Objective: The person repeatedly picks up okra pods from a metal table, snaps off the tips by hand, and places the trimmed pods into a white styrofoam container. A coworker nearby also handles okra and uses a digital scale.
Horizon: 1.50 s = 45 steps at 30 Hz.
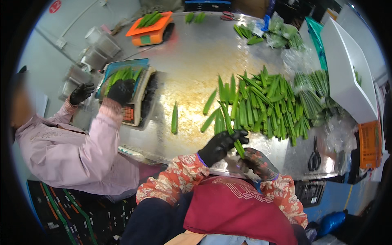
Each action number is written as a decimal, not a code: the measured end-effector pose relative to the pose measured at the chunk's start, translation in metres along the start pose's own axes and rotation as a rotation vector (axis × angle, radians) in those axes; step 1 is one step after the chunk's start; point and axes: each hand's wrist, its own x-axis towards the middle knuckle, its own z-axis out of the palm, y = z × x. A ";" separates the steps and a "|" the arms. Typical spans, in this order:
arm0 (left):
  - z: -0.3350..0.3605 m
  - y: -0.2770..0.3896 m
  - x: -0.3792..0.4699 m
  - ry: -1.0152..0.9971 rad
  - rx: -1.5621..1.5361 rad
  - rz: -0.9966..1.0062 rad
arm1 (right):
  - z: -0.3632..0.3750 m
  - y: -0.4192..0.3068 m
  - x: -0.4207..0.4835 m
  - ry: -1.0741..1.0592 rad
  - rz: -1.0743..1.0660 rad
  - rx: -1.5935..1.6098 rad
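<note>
My left hand (218, 147), in a black glove, grips a long okra pod (230, 127) near the table's front edge. Its lower end points to my right hand (258, 163), in a dark patterned glove, whose fingers are bent close beside it; whether they hold something is unclear. Just beyond my hands lies a large pile of okra pods (263, 104). A few pods lie at the pile's left side, and a single okra pod (174, 118) lies apart on the metal table (190, 73).
A co-worker's gloved hand (122, 91) is over okra on a scale (134, 107) at left. An orange scale (150, 30) bearing okra stands farther back. Black-handled scissors (314, 159), bagged vegetables (309, 92) and a white box (349, 70) are at right.
</note>
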 end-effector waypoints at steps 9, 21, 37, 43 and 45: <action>0.023 0.022 0.002 -0.116 0.173 -0.049 | 0.018 0.006 -0.020 0.102 -0.257 -0.091; 0.008 -0.001 0.000 -0.030 0.307 -0.101 | 0.010 0.042 -0.010 0.044 -0.336 0.132; 0.010 -0.011 -0.012 -0.161 -0.079 -0.038 | 0.035 0.019 -0.021 -0.345 -0.246 0.876; 0.035 0.007 -0.018 -0.022 0.174 -0.097 | 0.048 0.015 -0.014 -0.042 0.055 0.635; 0.016 0.009 -0.026 0.167 0.268 -0.022 | 0.032 0.018 -0.003 -0.145 0.110 0.305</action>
